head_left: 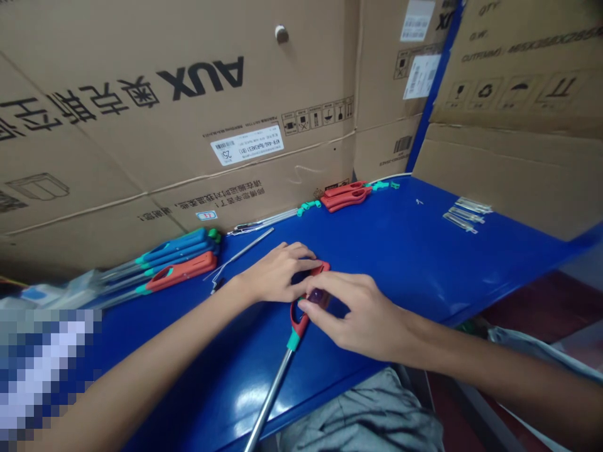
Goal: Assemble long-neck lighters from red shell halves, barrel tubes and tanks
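Note:
A long lighter with a red handle [299, 321], a teal collar and a steel tube lies on the blue table [414, 251], its tube pointing toward me. My left hand [276, 274] rests curled over the far end of the red handle. My right hand [362, 317] grips the handle from the right, thumb pressed on a dark button at its middle. Both hands hide most of the handle.
Several blue and red long lighters [174, 263] lie at the left by the cardboard wall. Red handle shells [346, 196] and teal parts sit at the back. Small clear packets [466, 213] lie at the right. Loose steel tubes [249, 248] lie behind my hands. Cardboard boxes surround the table.

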The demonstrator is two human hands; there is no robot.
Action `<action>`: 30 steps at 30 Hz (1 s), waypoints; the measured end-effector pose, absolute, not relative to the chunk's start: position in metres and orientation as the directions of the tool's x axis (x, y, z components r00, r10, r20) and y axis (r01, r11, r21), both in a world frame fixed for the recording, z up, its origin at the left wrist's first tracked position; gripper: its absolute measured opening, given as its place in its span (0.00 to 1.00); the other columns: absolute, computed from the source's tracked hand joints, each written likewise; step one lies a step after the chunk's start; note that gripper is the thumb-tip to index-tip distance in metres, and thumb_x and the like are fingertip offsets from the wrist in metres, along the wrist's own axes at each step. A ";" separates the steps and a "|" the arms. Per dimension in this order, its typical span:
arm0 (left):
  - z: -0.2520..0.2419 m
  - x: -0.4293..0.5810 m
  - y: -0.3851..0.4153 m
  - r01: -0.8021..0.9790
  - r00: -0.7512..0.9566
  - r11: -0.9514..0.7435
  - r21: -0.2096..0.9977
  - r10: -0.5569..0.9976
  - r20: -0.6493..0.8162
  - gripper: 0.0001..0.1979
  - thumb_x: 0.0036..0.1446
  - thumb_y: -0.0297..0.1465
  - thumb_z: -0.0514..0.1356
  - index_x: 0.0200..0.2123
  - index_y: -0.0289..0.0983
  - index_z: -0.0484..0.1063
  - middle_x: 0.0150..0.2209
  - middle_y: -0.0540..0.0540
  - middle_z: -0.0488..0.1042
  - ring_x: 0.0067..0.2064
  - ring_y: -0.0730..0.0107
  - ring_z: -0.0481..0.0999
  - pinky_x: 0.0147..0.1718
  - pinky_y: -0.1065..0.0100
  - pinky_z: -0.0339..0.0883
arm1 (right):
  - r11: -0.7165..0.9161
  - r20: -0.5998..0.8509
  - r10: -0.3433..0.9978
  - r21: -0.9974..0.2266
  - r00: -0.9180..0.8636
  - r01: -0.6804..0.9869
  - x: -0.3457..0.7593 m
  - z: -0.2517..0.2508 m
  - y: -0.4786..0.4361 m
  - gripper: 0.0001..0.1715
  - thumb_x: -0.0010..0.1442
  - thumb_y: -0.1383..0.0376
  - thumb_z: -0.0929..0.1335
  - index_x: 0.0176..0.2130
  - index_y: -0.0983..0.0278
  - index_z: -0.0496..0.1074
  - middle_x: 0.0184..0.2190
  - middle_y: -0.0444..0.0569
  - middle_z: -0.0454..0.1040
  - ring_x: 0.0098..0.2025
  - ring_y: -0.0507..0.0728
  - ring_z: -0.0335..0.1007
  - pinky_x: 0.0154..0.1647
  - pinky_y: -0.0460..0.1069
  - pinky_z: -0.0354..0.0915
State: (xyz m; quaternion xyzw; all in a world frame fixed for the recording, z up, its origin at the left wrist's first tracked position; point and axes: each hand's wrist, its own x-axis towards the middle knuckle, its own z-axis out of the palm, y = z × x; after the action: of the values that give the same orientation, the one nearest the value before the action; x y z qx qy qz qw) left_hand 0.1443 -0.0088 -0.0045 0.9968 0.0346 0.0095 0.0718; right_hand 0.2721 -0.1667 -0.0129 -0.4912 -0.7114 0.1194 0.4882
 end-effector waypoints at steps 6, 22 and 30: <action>-0.006 0.136 -0.009 0.085 0.995 -0.987 0.137 0.091 0.037 0.23 0.57 0.29 0.54 0.56 0.36 0.71 0.45 0.39 0.71 0.47 0.56 0.67 0.48 0.56 0.63 | 0.420 0.559 0.827 -0.552 -0.054 0.720 0.281 -0.007 -0.167 0.06 0.62 0.68 0.67 0.31 0.65 0.69 0.26 0.45 0.74 0.27 0.51 0.68 0.30 0.46 0.63; -0.016 0.116 -0.010 0.145 0.987 -0.976 0.164 0.155 0.051 0.26 0.53 0.28 0.54 0.56 0.33 0.72 0.44 0.39 0.67 0.45 0.57 0.64 0.48 0.55 0.64 | 0.279 0.501 0.865 -0.431 -0.030 0.858 0.344 0.009 -0.157 0.05 0.59 0.64 0.68 0.32 0.64 0.69 0.20 0.44 0.73 0.21 0.52 0.70 0.23 0.45 0.63; -0.017 0.107 -0.019 0.131 0.986 -0.961 0.242 0.151 0.067 0.25 0.51 0.26 0.54 0.53 0.34 0.74 0.42 0.41 0.66 0.44 0.59 0.64 0.47 0.56 0.65 | 0.253 0.541 0.841 -0.376 -0.011 0.892 0.360 0.004 -0.128 0.06 0.59 0.64 0.68 0.32 0.64 0.70 0.22 0.45 0.75 0.23 0.53 0.72 0.26 0.47 0.66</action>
State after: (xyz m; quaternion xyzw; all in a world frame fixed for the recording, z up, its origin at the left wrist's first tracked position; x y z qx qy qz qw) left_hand 0.1066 -0.0194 -0.0170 0.9894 0.0712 0.0427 0.1194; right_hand 0.3600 -0.1276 0.0043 -0.6101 -0.7100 -0.0361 0.3499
